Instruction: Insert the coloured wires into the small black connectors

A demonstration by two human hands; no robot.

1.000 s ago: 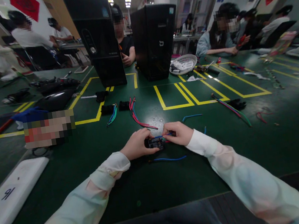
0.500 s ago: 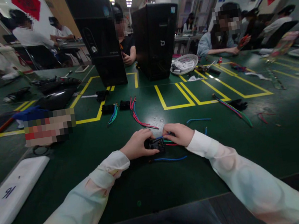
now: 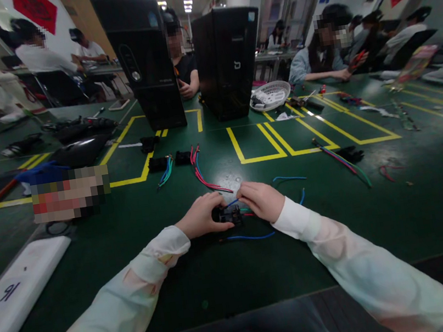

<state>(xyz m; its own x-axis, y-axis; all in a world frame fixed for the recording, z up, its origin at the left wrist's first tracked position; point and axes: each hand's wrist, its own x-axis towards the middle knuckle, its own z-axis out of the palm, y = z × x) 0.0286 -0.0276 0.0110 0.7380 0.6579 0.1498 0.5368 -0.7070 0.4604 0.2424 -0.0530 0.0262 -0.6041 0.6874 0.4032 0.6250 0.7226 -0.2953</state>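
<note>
My left hand grips a small black part between thumb and fingers, just above the green table. Pinched in the fingertips of my right hand is a blue wire that runs to the black part. Green and red wires come out of the part's right side and pass under my right hand. One loose blue wire lies just below my hands, and another lies beyond my right hand.
Two black computer towers stand at the back, a person behind them. Black parts with coloured wires lie ahead. A white basket is back right, a white case at left. Another person sits at right.
My right hand's fingers have closed up and shifted slightly left, with the blue wire still pinched. My left hand keeps its hold on the black part. The whole view has shifted slightly.
</note>
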